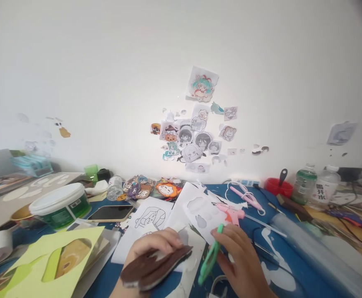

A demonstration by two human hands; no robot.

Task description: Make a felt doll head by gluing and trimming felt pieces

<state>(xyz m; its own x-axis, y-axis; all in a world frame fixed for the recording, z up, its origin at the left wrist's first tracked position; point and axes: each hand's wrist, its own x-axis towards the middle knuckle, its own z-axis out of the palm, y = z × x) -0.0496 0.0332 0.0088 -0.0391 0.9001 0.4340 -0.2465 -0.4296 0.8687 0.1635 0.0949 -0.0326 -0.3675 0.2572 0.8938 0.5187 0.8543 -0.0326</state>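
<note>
My left hand (pixel 156 244) is closed on a dark brown cut-out piece (pixel 156 269) with a pale edge, tilted low in front of me. In my right hand (pixel 238 258), a thin green curved piece (pixel 210 260) is pinched between thumb and fingers, standing nearly on edge. Its exact kind is blurred. The two held pieces are close together but apart. Beneath and beyond them lie white paper sheets, one with a black line drawing (pixel 151 217). Behind my right hand rests a pink glue gun (pixel 230 211) with a clear stick in its back.
To the left are a yellow cut-out sheet (pixel 84 265), a green-white tub (pixel 58 205) and a phone (pixel 111 213). On the right stand a red bowl (pixel 278 188), plastic bottles (pixel 325 186) and a long clear roll (pixel 317 252). Paper drawings (pixel 202 85) hang on the wall.
</note>
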